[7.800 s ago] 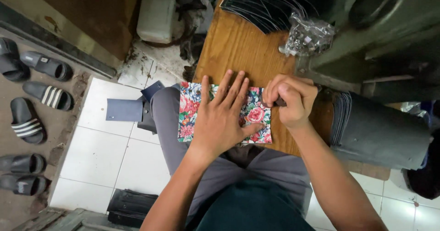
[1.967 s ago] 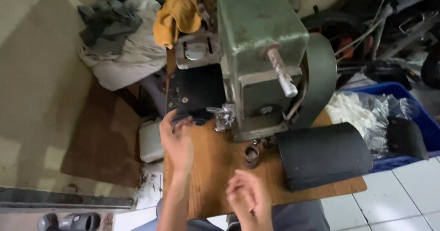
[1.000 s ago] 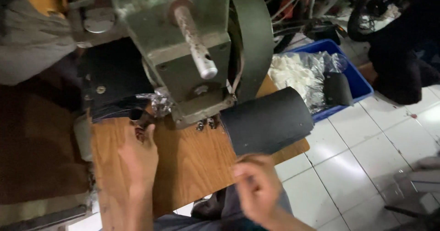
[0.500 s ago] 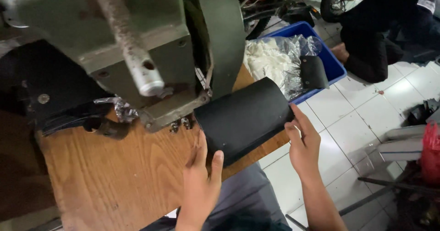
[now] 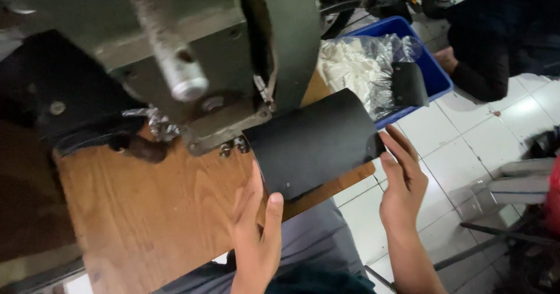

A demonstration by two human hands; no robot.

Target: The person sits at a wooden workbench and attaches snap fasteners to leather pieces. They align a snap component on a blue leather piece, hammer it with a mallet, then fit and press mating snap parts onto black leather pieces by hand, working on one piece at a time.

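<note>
Stack of black sheets overhangs the worktop's right edge. My left hand braces its near end, spread; right hand open, fingertips at its far corner. Risk: the loose stack fans and slides floorward.

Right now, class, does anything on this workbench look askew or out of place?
Yes: the stack of curved black sheets lies skewed and juts past the edge of the wooden table. The left hand touches its near end; the right hand is at its overhanging end. Nothing looks spilled or broken.
</note>
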